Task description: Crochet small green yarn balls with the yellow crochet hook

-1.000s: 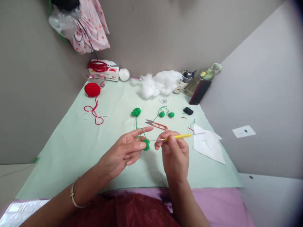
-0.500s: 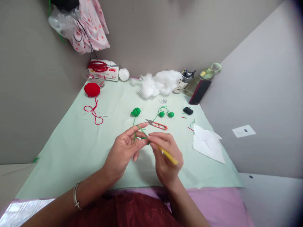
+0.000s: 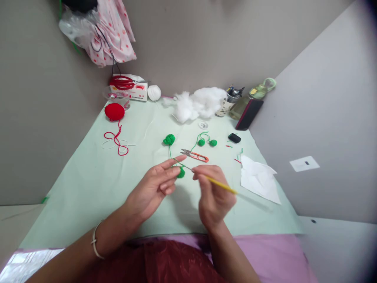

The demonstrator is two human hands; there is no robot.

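Between thumb and fingers, my left hand (image 3: 157, 181) pinches a small green crochet piece (image 3: 180, 172), with green yarn running over the raised index finger. That yarn leads up to a green yarn ball (image 3: 169, 139) on the table. My right hand (image 3: 215, 192) grips a yellow-handled crochet hook (image 3: 222, 184), its thin metal tip pointing left at the yarn beside the piece. Whether a loop sits on the tip is too small to tell. Just beyond my hands lie orange thread snips (image 3: 198, 157) and two small green crocheted balls (image 3: 207, 143) with yarn tails.
Red yarn (image 3: 114, 112) lies at the left with a loose tail. White stuffing (image 3: 200, 104), a white yarn ball (image 3: 154, 93) and a pen cup (image 3: 225, 106) stand along the back. At the right are a phone (image 3: 249, 114), a black case (image 3: 234, 138) and white paper (image 3: 259, 179).
My right hand has drawn the hook right, away from my left hand, and the hook lies flatter. The green crochet piece now shows more fully at my left fingertips.
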